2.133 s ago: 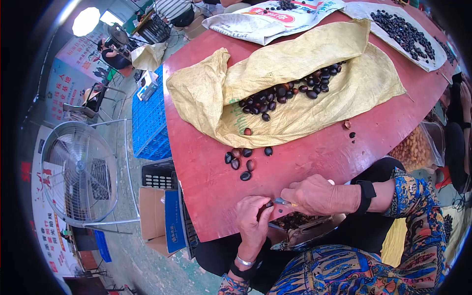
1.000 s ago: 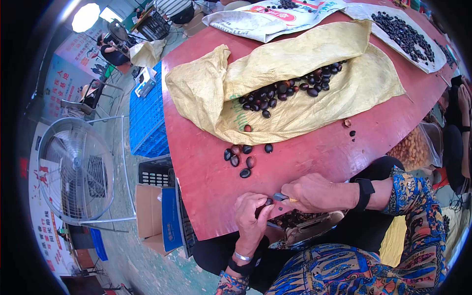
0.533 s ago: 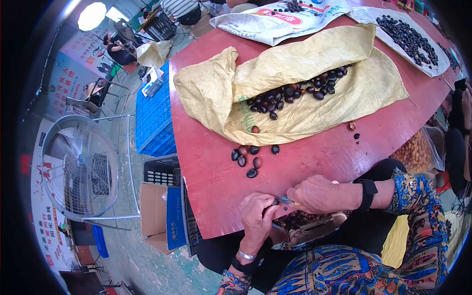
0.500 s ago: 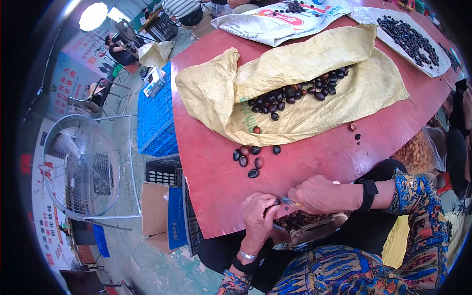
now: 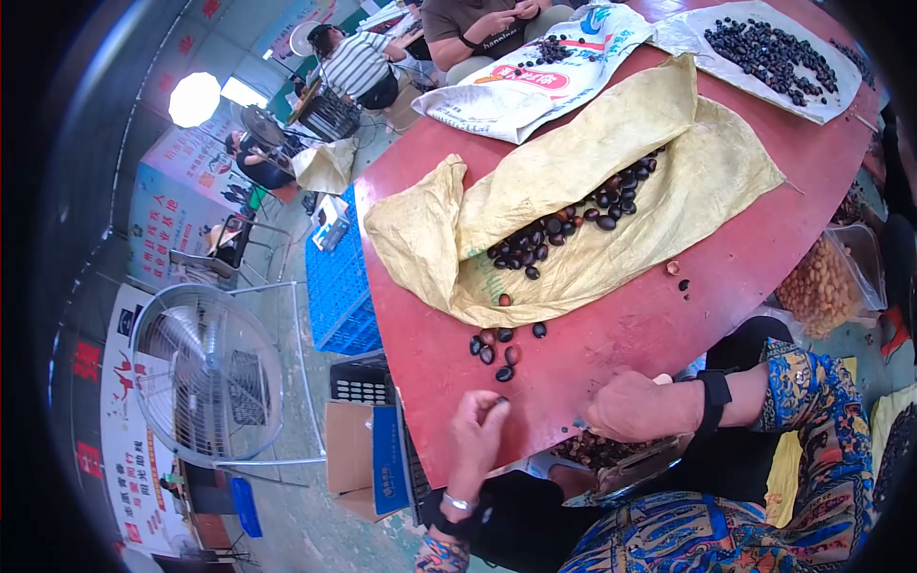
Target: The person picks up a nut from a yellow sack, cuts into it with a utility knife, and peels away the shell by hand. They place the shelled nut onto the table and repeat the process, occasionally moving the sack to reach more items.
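Over the red table's near edge, my left hand is slightly blurred, its thumb and finger pinched on a small dark nut. My right hand is closed around a small knife-like tool whose pale handle end shows above the fist; its blade is mostly hidden. Below my right hand, a container of dark shell pieces rests at my lap. Several loose dark nuts lie on the table beyond my left hand. More dark nuts fill the fold of a yellow woven sack.
The red table also bears a white printed sack and a pale sheet, both with dark nuts. A tub of brown kernels stands right. At left are blue crates, a cardboard box and a fan. People sit beyond.
My left hand has moved away from my right hand, up and left toward the loose nuts, with a nut in its pinch. My right hand keeps its grip. The camera view has shifted.
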Demonstrator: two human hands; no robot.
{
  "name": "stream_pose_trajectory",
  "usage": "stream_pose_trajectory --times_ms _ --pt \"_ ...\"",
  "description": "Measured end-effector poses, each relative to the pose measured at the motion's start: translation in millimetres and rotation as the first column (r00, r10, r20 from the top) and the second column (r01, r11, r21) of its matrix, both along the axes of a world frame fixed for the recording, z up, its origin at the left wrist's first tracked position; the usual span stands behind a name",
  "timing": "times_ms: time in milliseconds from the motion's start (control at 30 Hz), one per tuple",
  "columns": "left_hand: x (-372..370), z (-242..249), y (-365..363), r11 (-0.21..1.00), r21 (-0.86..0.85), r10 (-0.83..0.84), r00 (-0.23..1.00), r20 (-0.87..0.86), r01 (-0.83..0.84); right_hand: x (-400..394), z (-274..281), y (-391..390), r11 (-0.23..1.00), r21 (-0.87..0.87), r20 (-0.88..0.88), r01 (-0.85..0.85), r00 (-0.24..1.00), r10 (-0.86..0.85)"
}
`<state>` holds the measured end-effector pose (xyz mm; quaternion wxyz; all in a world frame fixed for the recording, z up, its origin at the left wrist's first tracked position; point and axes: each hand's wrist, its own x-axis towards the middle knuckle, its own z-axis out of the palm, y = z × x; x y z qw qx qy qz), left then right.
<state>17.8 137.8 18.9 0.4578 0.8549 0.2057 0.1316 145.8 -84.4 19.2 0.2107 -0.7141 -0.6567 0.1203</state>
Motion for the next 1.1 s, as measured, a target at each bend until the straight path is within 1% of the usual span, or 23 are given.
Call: stream_pose_trajectory --times_ms 33,100,133,233,300,333,367,400,433,500,533,567,600,633,667,700,733,800,833,900,933,1000,1100 --pt "7 12 9 0.999 0.044 0.022 0.999 -0.036 -0.021 -2 2 0 1.000 0.017 -0.005 -0.001 1.000 0.001" --pt "22 9 36 0.994 0.101 0.039 0.999 -0.026 -0.036 -7 8 0 0.987 -0.159 0.059 -0.036 0.997 0.046" --pt "31 7 45 0.993 0.113 0.036 0.999 -0.025 -0.033 -8 13 1 0.979 -0.204 0.057 -0.029 0.998 0.041" --pt "57 -3 66 0.993 0.104 0.047 0.999 0.013 -0.048 -8 13 0 0.983 -0.183 0.080 -0.035 0.996 0.050" --pt "74 -12 78 0.991 0.110 0.069 0.995 0.068 -0.076 -8 8 -1 0.987 -0.156 0.062 -0.036 0.997 0.046" --pt "80 -17 83 0.991 0.114 0.058 0.996 0.072 -0.066 -9 5 -2 0.993 -0.115 0.053 -0.037 0.998 0.043" --pt "83 -22 88 0.997 0.072 0.034 0.999 0.039 -0.036 -8 3 -4 0.997 -0.073 0.042 -0.039 0.998 0.042" --pt "85 -28 93 1.000 0.028 0.009 1.000 0.005 -0.010 -5 0 -6 0.999 0.000 -0.037 -0.041 0.998 0.041" --pt "89 -24 93 0.999 0.032 0.002 1.000 0.003 -0.002 -4 0 -7 0.999 0.004 -0.039 -0.034 0.999 0.034" --pt "91 -17 94 0.936 0.340 -0.055 0.992 -0.111 0.090 -6 0 -10 0.999 -0.012 -0.020 -0.052 0.998 0.051" --pt "91 -10 90 0.935 0.342 -0.058 0.991 -0.117 0.095 -5 2 -12 0.998 0.006 -0.017 -0.057 0.998 0.057" --pt "92 1 83 0.849 0.505 -0.128 0.988 -0.083 0.153 -5 1 -13 0.998 0.009 -0.023 -0.054 0.998 0.054" --pt "92 13 76 0.732 0.653 -0.204 0.977 -0.062 0.194 -6 0 -14 0.998 0.010 -0.008 -0.069 0.998 0.069" --pt "93 26 66 0.730 0.653 -0.208 0.976 -0.069 0.202 -6 0 -14 0.997 0.011 0.007 -0.081 0.997 0.081" --pt "95 38 55 0.697 0.699 -0.193 0.981 -0.028 0.157 -5 3 -15 0.997 0.012 0.002 -0.074 0.997 0.074" --pt "99 43 48 0.663 0.740 -0.178 0.984 0.014 0.110 -5 7 -16 0.996 0.005 -0.012 -0.091 0.996 0.091" --pt "108 43 44 0.665 0.738 -0.178 0.984 0.009 0.114 -5 8 -16 0.994 -0.003 -0.026 -0.114 0.993 0.114" --pt "127 44 38 0.667 0.731 -0.337 0.933 0.124 0.144 -8 6 -14 0.996 0.004 -0.063 -0.091 0.994 0.091" --pt "132 42 39 0.667 0.731 -0.338 0.933 0.125 0.144 -8 6 -12 0.998 0.012 -0.093 -0.060 0.994 0.061" --pt "144 32 44 0.590 0.780 -0.316 0.949 -0.013 0.208 -9 11 -11 0.999 0.001 -0.089 -0.049 0.995 0.049" --pt "148 28 44 0.591 0.778 -0.325 0.946 -0.010 0.211 -8 12 -11 0.999 -0.009 -0.087 -0.043 0.995 0.042" --pt "151 21 46 0.521 0.787 -0.309 0.933 -0.186 0.330 -7 8 -11 0.998 -0.016 -0.097 -0.062 0.993 0.060" --pt "154 12 42 0.493 0.798 -0.271 0.933 -0.237 0.346 -7 5 -11 0.994 -0.010 -0.102 -0.110 0.989 0.109"
